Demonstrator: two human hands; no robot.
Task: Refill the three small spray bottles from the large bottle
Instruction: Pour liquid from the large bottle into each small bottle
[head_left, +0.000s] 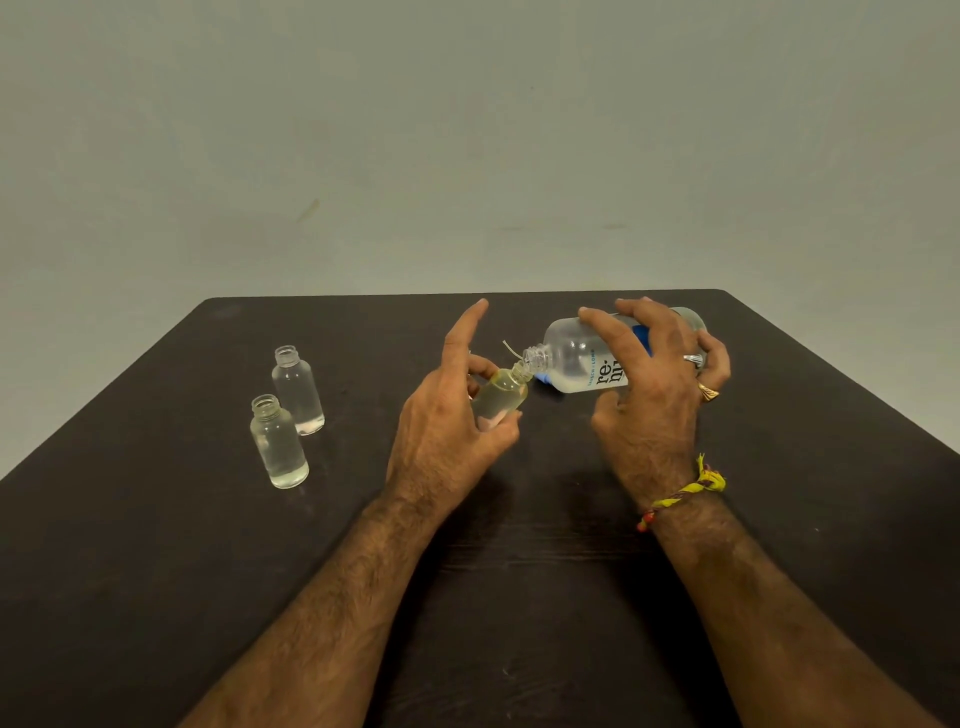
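Two forearms reach up from the near edge of the dark table (156, 519), the right wrist tied with a yellow thread band (691, 491). Beyond them the left hand (452, 415) pinches a small bottle (501, 397) between thumb and middle fingers, forefinger pointing free, and tilts its open neck up and to the right. Facing it, the right hand (660, 384) grips the large bottle (582, 361) around its body, laid almost flat with its long axis running left to right and its mouth at the left end. That mouth sits just above and touching or nearly touching the small bottle's neck; this meeting of the two openings is what the pour depends on, and a slip either way would likely spill onto the table. A thin tube (511, 348) shows just behind the necks. Well apart to the left, nearer the left hand, two more small bottles (291, 415) stand upright without caps, each with clear liquid only near the bottom, so they probably await filling.
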